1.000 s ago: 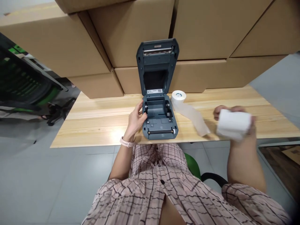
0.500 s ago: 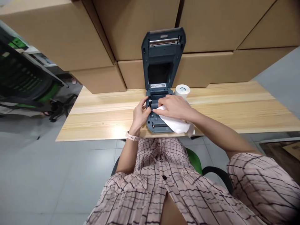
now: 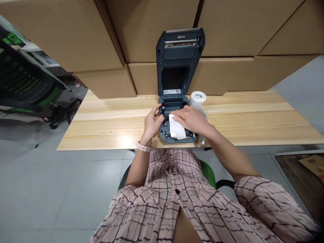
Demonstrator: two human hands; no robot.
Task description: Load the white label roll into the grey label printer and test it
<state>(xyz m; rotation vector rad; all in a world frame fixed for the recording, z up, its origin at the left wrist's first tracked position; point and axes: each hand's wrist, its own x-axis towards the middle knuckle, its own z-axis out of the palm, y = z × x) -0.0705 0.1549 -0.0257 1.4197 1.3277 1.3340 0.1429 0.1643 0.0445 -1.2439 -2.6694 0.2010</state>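
Note:
A dark grey label printer (image 3: 165, 139) stands at the table's front edge with its lid (image 3: 181, 62) raised. My left hand (image 3: 152, 124) grips the printer's left side, thumb inside by the black roll holder and fingers along the outer wall. White label paper (image 3: 178, 131) lies inside the printer and hangs over the front roller. Over its right part rests my right hand (image 3: 193, 119), holding the paper with the fingertips; the palm side is hidden. A white roll (image 3: 198, 98) stands upright just right of the printer, and a loose white strip (image 3: 201, 140) droops past the table edge.
Stacked cardboard boxes (image 3: 162, 20) form a wall behind the printer. The wooden table (image 3: 113, 125) extends to both sides. A black and green office chair (image 3: 27, 81) is at the left, and another cardboard piece (image 3: 314, 165) lies low at the right.
My right hand has shifted slightly right and flattened over the paper. The paper, earlier slanting off to the right, now lies straight over the front roller. My left hand keeps its place.

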